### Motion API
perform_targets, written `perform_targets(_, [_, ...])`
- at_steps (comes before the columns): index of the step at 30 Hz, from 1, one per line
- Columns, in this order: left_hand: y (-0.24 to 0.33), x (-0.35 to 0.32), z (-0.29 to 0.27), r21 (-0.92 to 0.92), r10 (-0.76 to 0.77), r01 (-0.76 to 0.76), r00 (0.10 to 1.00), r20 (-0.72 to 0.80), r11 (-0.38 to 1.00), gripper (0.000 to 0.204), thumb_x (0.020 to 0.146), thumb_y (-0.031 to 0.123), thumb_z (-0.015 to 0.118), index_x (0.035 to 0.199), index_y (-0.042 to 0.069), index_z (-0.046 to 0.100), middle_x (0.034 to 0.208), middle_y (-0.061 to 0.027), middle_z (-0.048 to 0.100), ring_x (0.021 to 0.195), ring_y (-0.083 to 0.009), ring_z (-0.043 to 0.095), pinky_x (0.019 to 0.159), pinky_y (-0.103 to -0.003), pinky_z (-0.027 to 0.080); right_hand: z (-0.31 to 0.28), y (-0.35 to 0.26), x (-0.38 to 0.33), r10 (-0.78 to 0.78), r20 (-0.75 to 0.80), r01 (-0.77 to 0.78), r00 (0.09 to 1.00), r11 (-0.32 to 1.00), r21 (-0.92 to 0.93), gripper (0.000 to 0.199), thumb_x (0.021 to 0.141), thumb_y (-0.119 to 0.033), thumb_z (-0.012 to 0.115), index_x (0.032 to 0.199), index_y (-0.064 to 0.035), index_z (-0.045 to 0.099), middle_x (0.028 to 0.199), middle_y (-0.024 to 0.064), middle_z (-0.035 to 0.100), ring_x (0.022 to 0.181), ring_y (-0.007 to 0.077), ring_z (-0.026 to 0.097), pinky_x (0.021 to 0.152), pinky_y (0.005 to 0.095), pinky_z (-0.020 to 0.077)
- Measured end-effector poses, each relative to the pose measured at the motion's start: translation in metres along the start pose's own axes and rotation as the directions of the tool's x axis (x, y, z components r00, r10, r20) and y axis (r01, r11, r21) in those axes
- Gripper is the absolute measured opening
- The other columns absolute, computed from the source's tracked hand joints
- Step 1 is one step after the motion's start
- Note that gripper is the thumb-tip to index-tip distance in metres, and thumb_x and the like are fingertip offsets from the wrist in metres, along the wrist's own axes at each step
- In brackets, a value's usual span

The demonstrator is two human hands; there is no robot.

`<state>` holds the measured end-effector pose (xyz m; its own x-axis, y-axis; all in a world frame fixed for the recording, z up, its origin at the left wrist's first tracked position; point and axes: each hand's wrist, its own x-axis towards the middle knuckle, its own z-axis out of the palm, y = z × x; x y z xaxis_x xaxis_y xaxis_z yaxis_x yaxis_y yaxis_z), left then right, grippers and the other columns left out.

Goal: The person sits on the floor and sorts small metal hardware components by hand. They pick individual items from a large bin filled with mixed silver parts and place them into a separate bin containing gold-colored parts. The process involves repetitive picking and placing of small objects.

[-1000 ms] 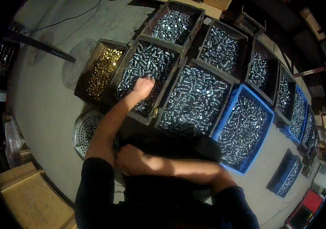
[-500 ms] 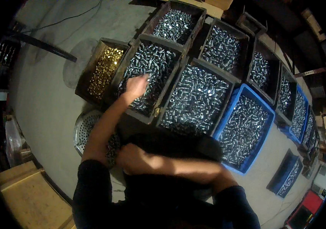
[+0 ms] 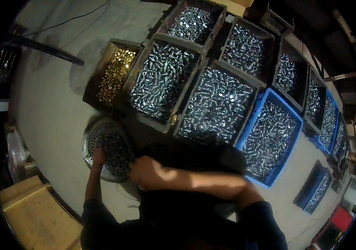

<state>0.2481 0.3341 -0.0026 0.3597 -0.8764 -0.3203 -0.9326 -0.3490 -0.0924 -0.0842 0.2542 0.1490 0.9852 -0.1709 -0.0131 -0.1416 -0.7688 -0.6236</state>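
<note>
Left hand (image 3: 99,156) had moved from the dark bolt bin (image 3: 150,123) down to the near-left colander (image 3: 93,135); the bin's bolts (image 3: 157,79) were uncovered. Right hand (image 3: 144,171) stayed close by the colander's right rim.

Nearest: right hand curled; couldn't tell whether it grasped anything or touched the rim. Left hand was at the colander's left side, in shadow; couldn't tell whether it was clenched, loose or grasping the rim or parts. Small metal parts (image 3: 117,151) lay in the colander, heavier toward its right side.

Beyond it, the bolt bin was well stocked. Gold-coloured pieces (image 3: 117,73) sat in the narrow bin left of it; right of it, another dark bin (image 3: 251,112) full of bolts, then a blue crate (image 3: 283,152), also loaded. Farther off, more stocked bins.

Progress, judged: colander carried a sizeable load, plenty remained in the bins; exact share done unclear.
</note>
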Motion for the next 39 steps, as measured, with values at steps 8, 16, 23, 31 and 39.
perform_targets(8, [0.255,0.113,-0.126,-0.302,0.631,-0.744,0.666,-0.397,0.596,0.036,0.072,0.01,0.06,0.107,0.01,0.055,0.1,-0.012,0.056,0.084,-0.0317,0.056,0.069,-0.039,0.047,-0.002,0.0,0.001,0.04,0.062,-0.036,0.997,0.997,-0.062,0.015,0.063,-0.021,0.06,0.073,-0.0097,0.063,0.081,0.0064,0.058,0.072,0.022,0.057,0.055,0.0338,0.0465])
perform_targets(16, [0.36,0.163,-0.094,-0.009,0.696,-0.696,0.718,-0.026,0.718,0.053,0.062,-0.002,0.059,0.112,0.007,0.047,0.106,-0.02,0.046,0.086,-0.0361,0.056,0.072,-0.043,0.047,-0.001,0.003,-0.008,-0.065,-0.193,0.026,0.979,0.98,-0.196,0.009,0.06,-0.022,0.058,0.054,-0.0151,0.059,0.054,0.0025,0.055,0.052,0.0184,0.056,0.04,0.0313,0.0359])
perform_targets(23, [0.359,0.166,-0.083,-0.102,0.639,-0.665,0.742,-0.202,0.74,0.04,0.065,0.003,0.056,0.105,0.008,0.053,0.101,-0.0176,0.052,0.085,-0.0352,0.057,0.072,-0.044,0.047,0.0,0.0,-0.01,0.005,-0.18,-0.041,0.984,0.98,-0.193,0.007,0.061,-0.021,0.056,0.058,-0.0158,0.06,0.056,0.0021,0.055,0.052,0.0184,0.054,0.042,0.0328,0.0344])
perform_targets(31, [0.357,0.167,-0.075,-0.153,0.622,-0.661,0.746,-0.239,0.734,0.038,0.065,0.003,0.055,0.102,0.012,0.057,0.095,-0.0155,0.056,0.084,-0.0346,0.057,0.072,-0.043,0.047,0.007,0.006,-0.013,-0.218,-0.259,0.081,0.941,0.888,-0.452,0.008,0.061,-0.022,0.055,0.055,-0.0176,0.058,0.054,0.0012,0.053,0.047,0.0182,0.05,0.041,0.033,0.0285])
perform_targets(39, [0.36,0.165,-0.076,-0.168,0.583,-0.609,0.792,-0.182,0.775,0.04,0.065,0.001,0.055,0.103,0.013,0.057,0.094,-0.0153,0.056,0.087,-0.0343,0.057,0.074,-0.043,0.048,0.014,0.002,-0.005,-0.071,-0.255,0.005,0.964,0.968,-0.25,0.01,0.059,-0.024,0.057,0.053,-0.0161,0.056,0.052,0.0017,0.052,0.047,0.0184,0.049,0.04,0.0331,0.029])
